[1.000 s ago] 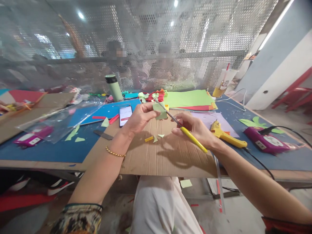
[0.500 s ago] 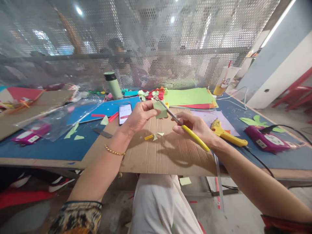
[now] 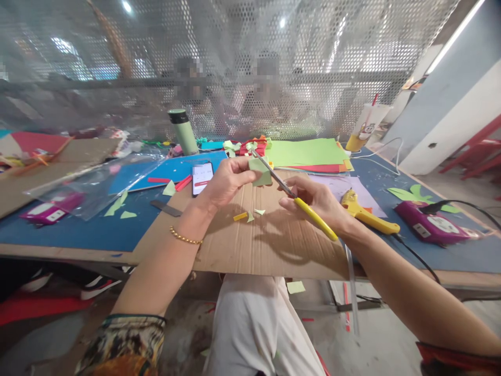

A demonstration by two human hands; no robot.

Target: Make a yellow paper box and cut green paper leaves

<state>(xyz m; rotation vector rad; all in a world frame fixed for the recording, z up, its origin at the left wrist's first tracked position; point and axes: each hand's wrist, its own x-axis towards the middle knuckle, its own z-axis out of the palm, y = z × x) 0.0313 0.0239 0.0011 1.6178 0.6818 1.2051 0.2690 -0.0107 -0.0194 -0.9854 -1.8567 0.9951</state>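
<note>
My left hand (image 3: pixel 230 180) pinches a small piece of pale green paper (image 3: pixel 260 173) above the cardboard sheet (image 3: pixel 219 245). In my right hand (image 3: pixel 313 201) is a pair of scissors (image 3: pixel 315 216) with yellow handles, its fingers closed around them. The metal blades point up and to the left, reaching the top right side of the green paper. Whether the blades are cutting into the paper I cannot tell. Below my hands, a few green paper scraps (image 3: pixel 259 212) and a short yellow strip (image 3: pixel 240 216) lie on the cardboard.
To the right are a yellow glue gun (image 3: pixel 370 216) and a purple power socket (image 3: pixel 430 223). Farther back stand a drink cup (image 3: pixel 364 128) and a green bottle (image 3: pixel 183 133), with green paper sheets (image 3: pixel 305 152) between them. A phone (image 3: pixel 202 177) lies left of centre.
Both hands keep nearly the same pose with the paper and scissors. The whole view has shifted slightly.
</note>
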